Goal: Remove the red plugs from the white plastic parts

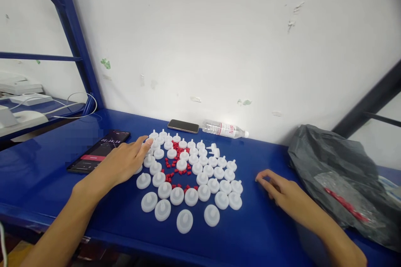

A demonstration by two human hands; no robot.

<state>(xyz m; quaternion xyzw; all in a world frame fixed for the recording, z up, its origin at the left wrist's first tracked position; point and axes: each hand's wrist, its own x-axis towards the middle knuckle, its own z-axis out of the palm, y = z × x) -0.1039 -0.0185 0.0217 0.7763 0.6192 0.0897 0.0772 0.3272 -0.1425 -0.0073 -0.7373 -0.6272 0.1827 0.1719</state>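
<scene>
Many white plastic caps with pointed nozzle tips (184, 221) stand grouped on the blue table, most with the tip up. Small red plastic pieces (180, 171) lie scattered among them. My left hand (131, 158) reaches over the far left edge of the group. Its fingers stretch out against the caps there, and it hides some of them. To the right of the group, my right hand (278, 187) is held over bare table, fingers loosely bent, with nothing visible in it. Near the back right of the group, one nozzle cap (214, 150) lies on its side.
A phone showing a running timer (102, 150) lies left, partly behind my left forearm. A second phone (183, 126) and a clear plastic bottle (224, 128) lie by the wall. At right sits a dark plastic bag (308, 150), with a clear bag of red pieces (346, 204) on it.
</scene>
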